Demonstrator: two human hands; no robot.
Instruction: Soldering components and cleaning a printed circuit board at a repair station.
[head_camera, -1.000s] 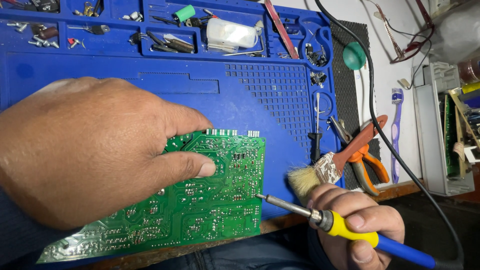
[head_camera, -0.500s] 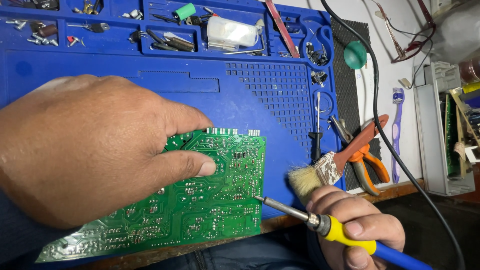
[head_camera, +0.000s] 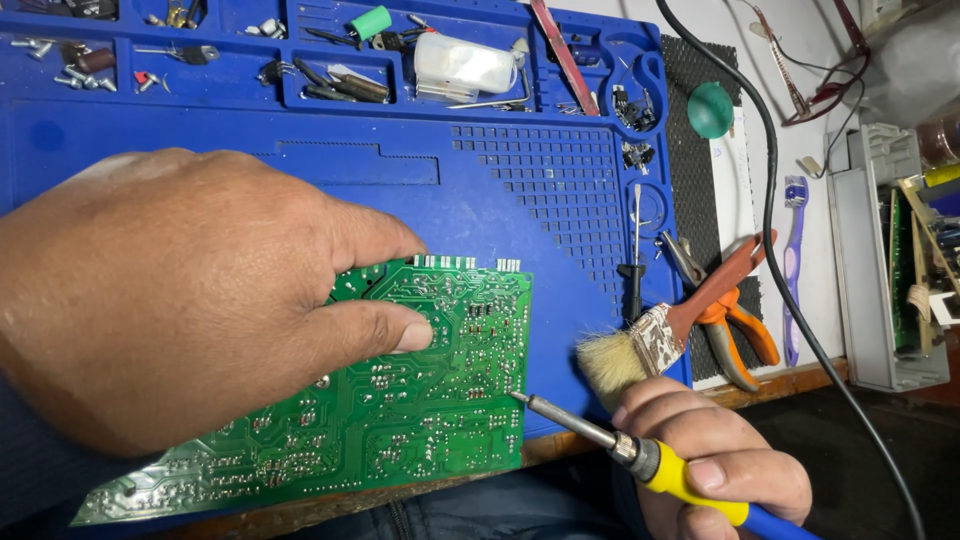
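Basically, right hand (head_camera: 715, 455) at lower right is closed round a soldering iron (head_camera: 640, 460), shaft slanting up-left, tip touching the green circuit board (head_camera: 400, 420) at its right edge. Left hand (head_camera: 180, 300) presses the board's upper left flat, fingers extended.

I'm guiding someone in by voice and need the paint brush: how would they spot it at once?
Start at the blue work mat and go to its lower right corner, just right of the green circuit board. The brush lies there above the right hand. Unlike the orange-handled pliers beside it, it has pale bristles and a paint-flecked metal band.
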